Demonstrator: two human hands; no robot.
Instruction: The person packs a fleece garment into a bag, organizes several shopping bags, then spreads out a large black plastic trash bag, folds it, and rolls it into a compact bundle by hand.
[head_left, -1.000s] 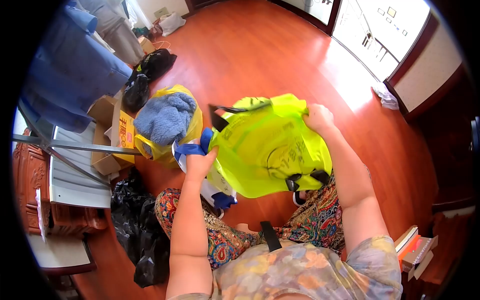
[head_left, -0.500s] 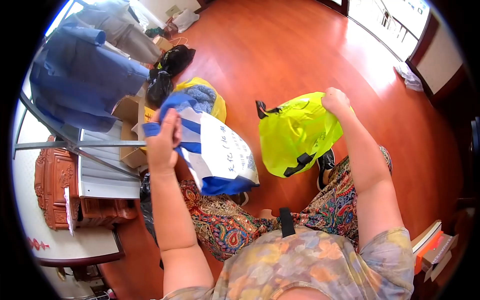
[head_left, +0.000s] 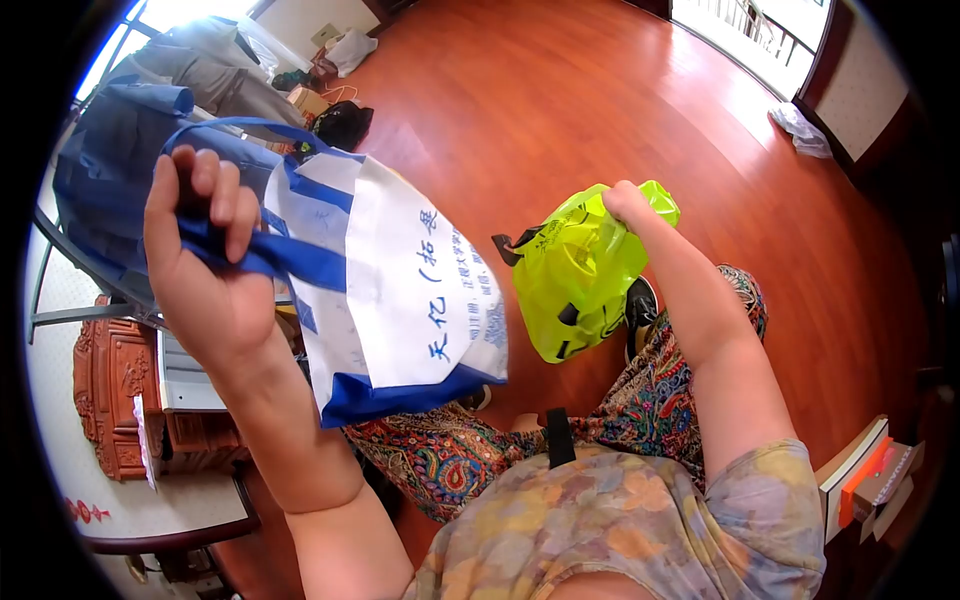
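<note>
My left hand (head_left: 215, 275) is raised on the left with its fingers curled around a blue strap of a white and blue tote bag (head_left: 400, 310). The tote hangs tilted, its side with blue printed characters facing me. Its other strap loops up above my fingers. On the right, my right hand (head_left: 628, 203) is closed on the top edge of a bright yellow-green plastic bag (head_left: 575, 285). Black straps show at that bag's left side and lower part. The two bags are apart, and what is inside either one is hidden.
Blue and grey clothes (head_left: 130, 170) hang on a metal rack at left. A black plastic bag (head_left: 345, 125) lies on the red wooden floor (head_left: 500, 80). Carved wooden furniture (head_left: 115, 390) stands at left, boxes (head_left: 880, 490) at lower right, and a white plastic bag (head_left: 800, 130) near the doorway.
My left hand has moved up and left, nearer to me, lifting the tote bag, which now covers the yellow bag with blue fluffy cloth. The yellow-green bag has shifted slightly left and looks more bunched.
</note>
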